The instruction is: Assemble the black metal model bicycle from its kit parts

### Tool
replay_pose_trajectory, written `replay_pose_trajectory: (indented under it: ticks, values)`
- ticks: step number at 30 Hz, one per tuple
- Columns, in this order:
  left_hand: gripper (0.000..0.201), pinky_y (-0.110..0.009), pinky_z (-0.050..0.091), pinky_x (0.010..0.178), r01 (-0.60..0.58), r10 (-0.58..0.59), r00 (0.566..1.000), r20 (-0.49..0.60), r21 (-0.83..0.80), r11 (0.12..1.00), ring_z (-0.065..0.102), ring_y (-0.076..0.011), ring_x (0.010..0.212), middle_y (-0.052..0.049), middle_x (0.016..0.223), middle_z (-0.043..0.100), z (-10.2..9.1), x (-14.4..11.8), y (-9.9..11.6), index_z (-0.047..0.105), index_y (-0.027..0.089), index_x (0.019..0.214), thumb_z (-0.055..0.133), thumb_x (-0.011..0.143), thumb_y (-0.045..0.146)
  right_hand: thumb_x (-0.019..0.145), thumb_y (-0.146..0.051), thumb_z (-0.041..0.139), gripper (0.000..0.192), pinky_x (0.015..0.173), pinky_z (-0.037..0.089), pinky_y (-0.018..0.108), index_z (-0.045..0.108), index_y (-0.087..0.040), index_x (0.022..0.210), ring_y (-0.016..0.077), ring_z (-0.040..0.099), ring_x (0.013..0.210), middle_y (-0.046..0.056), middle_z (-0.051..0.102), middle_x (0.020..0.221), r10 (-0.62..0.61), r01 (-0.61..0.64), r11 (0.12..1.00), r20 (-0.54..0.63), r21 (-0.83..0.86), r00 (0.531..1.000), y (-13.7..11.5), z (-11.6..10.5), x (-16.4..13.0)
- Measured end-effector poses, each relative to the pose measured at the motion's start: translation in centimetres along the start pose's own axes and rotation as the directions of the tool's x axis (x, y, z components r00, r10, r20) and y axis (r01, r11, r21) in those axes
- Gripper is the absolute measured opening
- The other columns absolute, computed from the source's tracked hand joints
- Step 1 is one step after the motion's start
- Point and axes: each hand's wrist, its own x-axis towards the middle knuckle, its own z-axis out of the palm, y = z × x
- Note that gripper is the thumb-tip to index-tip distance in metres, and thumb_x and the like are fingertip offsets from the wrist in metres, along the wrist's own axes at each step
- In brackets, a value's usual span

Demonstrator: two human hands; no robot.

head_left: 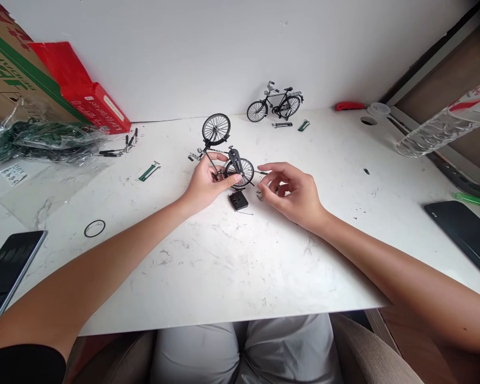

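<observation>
My left hand (210, 178) is closed round the frame of a small black model bicycle (212, 152), held tilted above the table. Its front wheel (216, 129) points up and away, while the rear wheel (246, 172) lies by my left thumb. Just right of that wheel is my right hand (290, 189), its fingers curled with thumb and forefinger close together. A thin dark sliver (262, 172) shows at the forefinger's tip; what the fingers hold, if anything, is too small to name. Below the bicycle lies a small black square block (238, 201), with tiny parts (259, 196) nearby.
Another model bicycle (276, 102) stands by the white wall. Small green frame parts (149, 171) lie left. Bagged parts (44, 140), a red box (100, 106) and a phone (12, 272) are at left. A plastic bottle (444, 120) and black phone (462, 232) lie right.
</observation>
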Motion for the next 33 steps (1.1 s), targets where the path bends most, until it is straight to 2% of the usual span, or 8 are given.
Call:
replay_pose_trajectory:
  ticks: [2, 5, 10, 16, 19, 22, 25, 33]
  values:
    - [0.06, -0.034, 0.064, 0.083, -0.005, 0.005, 1.0, -0.002, 0.006, 1.0, 0.082, -0.0203, 0.088, -0.002, 0.097, 0.078, 0.03, -0.04, 0.06, 0.053, 0.023, 0.121, 0.095, 0.08, 0.033, 0.1, -0.047, 0.079, 0.032, 0.054, 0.052, 0.03, 0.082, -0.024, 0.122, 0.0157, 0.07, 0.071, 0.005, 0.08, 0.091, -0.006, 0.006, 1.0, 0.008, 0.004, 1.0, 0.01, 0.05, 0.01]
    - [0.058, -0.033, 0.062, 0.08, -0.013, 0.013, 1.0, -0.005, 0.019, 1.0, 0.08, -0.0188, 0.084, -0.002, 0.096, 0.078, 0.05, -0.07, 0.12, 0.054, 0.023, 0.12, 0.095, 0.08, 0.033, 0.1, -0.05, 0.08, 0.03, 0.057, 0.056, 0.032, 0.085, -0.023, 0.113, 0.0184, 0.075, 0.076, 0.007, 0.082, 0.094, 0.012, -0.012, 1.0, 0.011, 0.022, 1.0, 0.25, 0.13, 0.04]
    - [0.06, -0.032, 0.062, 0.079, -0.011, 0.012, 1.0, -0.001, 0.028, 1.0, 0.079, -0.0176, 0.081, -0.002, 0.095, 0.077, 0.05, -0.06, 0.14, 0.054, 0.023, 0.121, 0.096, 0.079, 0.033, 0.099, -0.058, 0.081, 0.035, 0.065, 0.062, 0.036, 0.084, -0.023, 0.104, 0.0201, 0.077, 0.078, 0.009, 0.084, 0.1, 0.016, -0.017, 0.998, 0.021, 0.064, 1.0, 0.78, 0.07, 0.07]
    - [0.06, -0.034, 0.063, 0.081, -0.01, 0.009, 1.0, 0.01, 0.051, 0.999, 0.079, -0.0191, 0.085, -0.001, 0.095, 0.075, 0.06, -0.15, 0.33, 0.053, 0.024, 0.122, 0.095, 0.08, 0.034, 0.1, -0.06, 0.079, 0.037, 0.065, 0.058, 0.035, 0.084, -0.023, 0.104, 0.0212, 0.076, 0.085, 0.008, 0.084, 0.102, 0.002, -0.002, 1.0, 0.03, 0.02, 1.0, 0.57, -0.09, 0.15]
    - [0.061, -0.034, 0.063, 0.081, -0.018, 0.017, 1.0, 0.005, 0.057, 0.998, 0.078, -0.0185, 0.083, -0.001, 0.095, 0.075, 0.04, -0.17, 0.3, 0.053, 0.024, 0.122, 0.096, 0.08, 0.036, 0.101, -0.059, 0.077, 0.033, 0.065, 0.056, 0.034, 0.084, -0.026, 0.103, 0.0214, 0.074, 0.088, 0.007, 0.082, 0.104, -0.039, 0.039, 0.999, 0.073, 0.002, 0.997, 0.57, -0.14, 0.24]
    - [0.062, -0.036, 0.063, 0.083, -0.03, 0.03, 1.0, 0.006, 0.046, 0.998, 0.078, -0.0196, 0.086, -0.003, 0.098, 0.074, 0.04, -0.23, 0.19, 0.054, 0.025, 0.122, 0.097, 0.079, 0.038, 0.101, -0.059, 0.077, 0.031, 0.063, 0.054, 0.035, 0.085, -0.029, 0.102, 0.0218, 0.072, 0.089, 0.007, 0.08, 0.106, -0.074, 0.076, 0.997, 0.121, -0.01, 0.99, 0.69, -0.17, 0.33]
    - [0.065, -0.037, 0.064, 0.084, -0.036, 0.036, 0.999, 0.014, 0.028, 0.999, 0.078, -0.0213, 0.09, -0.005, 0.102, 0.074, 0.09, -0.35, 0.13, 0.055, 0.025, 0.125, 0.098, 0.078, 0.039, 0.101, -0.061, 0.077, 0.032, 0.063, 0.054, 0.036, 0.084, -0.03, 0.1, 0.0225, 0.071, 0.089, 0.007, 0.078, 0.105, -0.059, 0.062, 0.998, 0.121, -0.021, 0.991, 0.74, -0.16, 0.37]
    - [0.069, -0.034, 0.067, 0.07, -0.049, 0.048, 0.999, 0.017, 0.038, 0.998, 0.075, -0.0164, 0.074, -0.002, 0.098, 0.075, 0.22, -0.69, 0.4, 0.056, 0.027, 0.129, 0.098, 0.078, 0.047, 0.099, -0.065, 0.077, 0.036, 0.065, 0.056, 0.038, 0.081, -0.029, 0.095, 0.0237, 0.07, 0.088, 0.008, 0.076, 0.103, -0.017, 0.02, 0.999, 0.096, -0.027, 0.995, 0.72, -0.13, 0.47]
